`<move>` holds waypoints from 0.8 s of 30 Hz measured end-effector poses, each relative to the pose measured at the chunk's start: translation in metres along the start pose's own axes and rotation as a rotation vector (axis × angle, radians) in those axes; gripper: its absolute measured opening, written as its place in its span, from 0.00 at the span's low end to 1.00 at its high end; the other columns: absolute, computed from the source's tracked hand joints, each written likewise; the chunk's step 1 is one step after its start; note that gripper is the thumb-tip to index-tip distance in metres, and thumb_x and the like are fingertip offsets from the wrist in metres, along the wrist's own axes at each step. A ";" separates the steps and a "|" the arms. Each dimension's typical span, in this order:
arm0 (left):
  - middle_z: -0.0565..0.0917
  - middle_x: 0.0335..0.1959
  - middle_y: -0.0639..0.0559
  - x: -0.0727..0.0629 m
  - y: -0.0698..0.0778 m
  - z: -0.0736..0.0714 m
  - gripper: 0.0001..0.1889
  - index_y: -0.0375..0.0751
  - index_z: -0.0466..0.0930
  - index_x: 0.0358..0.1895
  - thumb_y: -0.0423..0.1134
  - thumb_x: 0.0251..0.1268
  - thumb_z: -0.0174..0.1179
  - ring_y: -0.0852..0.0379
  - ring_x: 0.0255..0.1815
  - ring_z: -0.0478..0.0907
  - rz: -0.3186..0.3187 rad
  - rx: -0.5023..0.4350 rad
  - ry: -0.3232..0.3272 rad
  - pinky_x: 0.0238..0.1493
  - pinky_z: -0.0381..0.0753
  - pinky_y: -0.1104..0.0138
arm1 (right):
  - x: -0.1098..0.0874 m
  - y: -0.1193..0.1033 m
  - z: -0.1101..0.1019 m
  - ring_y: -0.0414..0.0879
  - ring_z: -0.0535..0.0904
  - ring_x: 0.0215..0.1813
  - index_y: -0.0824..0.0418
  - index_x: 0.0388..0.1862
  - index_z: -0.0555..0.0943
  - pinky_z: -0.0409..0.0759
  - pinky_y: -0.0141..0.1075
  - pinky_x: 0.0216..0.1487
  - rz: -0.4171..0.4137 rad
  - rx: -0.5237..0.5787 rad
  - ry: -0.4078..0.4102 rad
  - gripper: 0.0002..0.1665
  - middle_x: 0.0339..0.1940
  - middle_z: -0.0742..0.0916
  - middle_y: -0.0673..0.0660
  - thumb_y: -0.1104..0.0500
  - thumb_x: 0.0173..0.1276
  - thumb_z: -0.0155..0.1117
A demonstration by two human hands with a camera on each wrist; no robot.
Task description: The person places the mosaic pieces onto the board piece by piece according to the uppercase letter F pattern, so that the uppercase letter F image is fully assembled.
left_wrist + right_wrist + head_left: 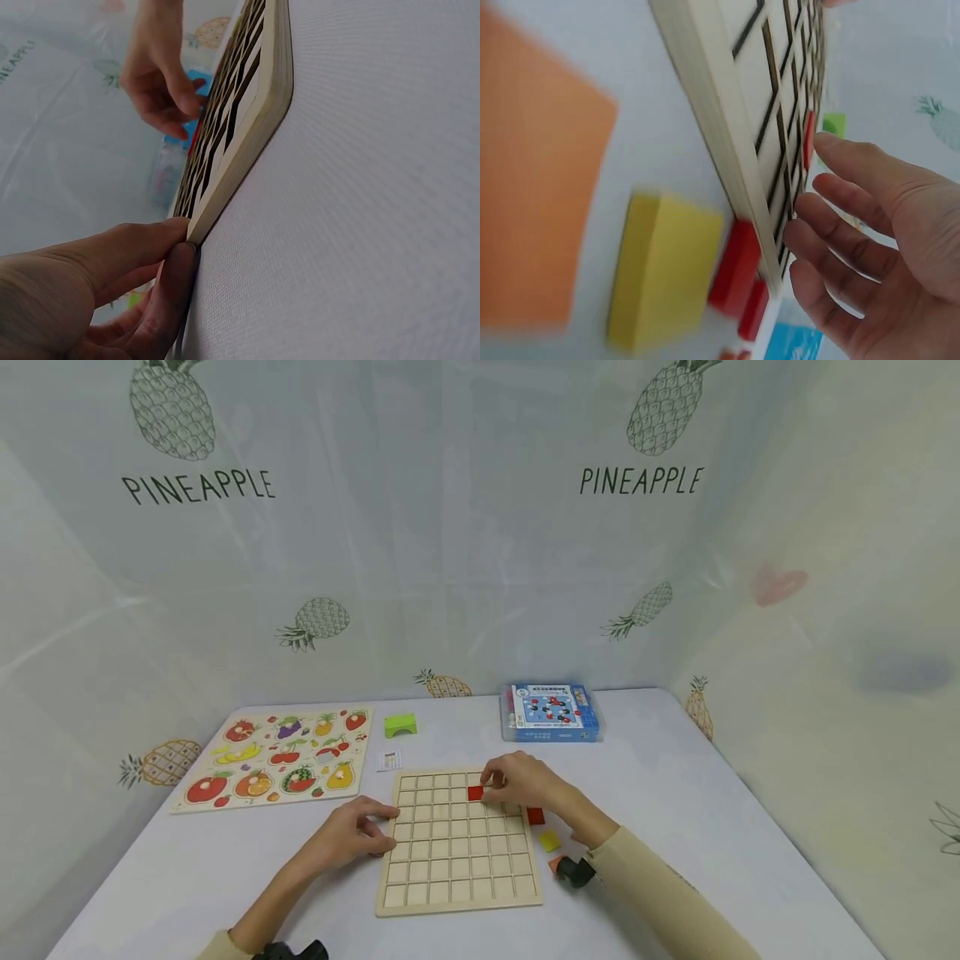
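A pale wooden grid board (458, 911) lies flat on the white table, with a red square tile (475, 793) among its far cells. My right hand (517, 779) is over the board's far right part. Its thumb tip touches or nearly touches that tile; in the right wrist view the other fingers (840, 259) are loosely bent with nothing between them. At the board's left edge, my left hand (347, 835) rests its thumb and forefinger against the rim. Beside the right edge lie red pieces (735, 266), a yellow piece (667, 274) and an orange piece (536, 180).
A fruit picture board (277, 756) lies at the back left. Near it are a green arch block (401, 725) and a small printed card (389, 761). A blue-and-white boxed set (551, 712) stands at the back. Pineapple-print curtain (450, 568) surrounds the table.
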State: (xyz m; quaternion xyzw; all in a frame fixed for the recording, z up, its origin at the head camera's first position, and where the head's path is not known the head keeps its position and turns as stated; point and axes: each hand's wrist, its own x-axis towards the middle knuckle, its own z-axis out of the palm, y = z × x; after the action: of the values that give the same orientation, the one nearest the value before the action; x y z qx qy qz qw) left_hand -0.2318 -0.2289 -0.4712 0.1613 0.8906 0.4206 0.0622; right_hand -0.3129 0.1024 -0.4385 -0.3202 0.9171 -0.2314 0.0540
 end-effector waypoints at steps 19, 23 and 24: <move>0.80 0.47 0.45 -0.001 0.002 0.000 0.25 0.40 0.82 0.55 0.43 0.53 0.73 0.64 0.31 0.78 0.000 0.000 0.004 0.33 0.75 0.73 | -0.050 0.041 -0.032 0.40 0.75 0.34 0.57 0.42 0.86 0.76 0.28 0.34 0.177 -0.035 0.053 0.13 0.30 0.83 0.46 0.54 0.60 0.74; 0.79 0.47 0.46 -0.002 0.001 0.001 0.25 0.41 0.82 0.55 0.44 0.53 0.73 0.65 0.32 0.78 0.003 0.003 0.000 0.33 0.75 0.73 | -0.053 0.050 -0.030 0.43 0.75 0.37 0.54 0.39 0.87 0.75 0.29 0.36 0.203 -0.031 0.060 0.10 0.31 0.82 0.47 0.53 0.59 0.74; 0.79 0.47 0.46 -0.002 0.000 0.001 0.25 0.41 0.82 0.55 0.44 0.53 0.73 0.65 0.32 0.78 0.001 0.004 -0.002 0.33 0.76 0.73 | -0.053 0.052 -0.029 0.44 0.75 0.38 0.54 0.38 0.87 0.75 0.30 0.37 0.197 -0.030 0.062 0.10 0.31 0.82 0.47 0.53 0.60 0.74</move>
State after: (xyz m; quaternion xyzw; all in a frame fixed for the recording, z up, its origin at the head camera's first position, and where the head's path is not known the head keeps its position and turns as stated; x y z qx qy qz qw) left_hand -0.2296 -0.2284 -0.4720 0.1623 0.8912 0.4189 0.0624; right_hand -0.3074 0.1825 -0.4392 -0.2220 0.9487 -0.2210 0.0432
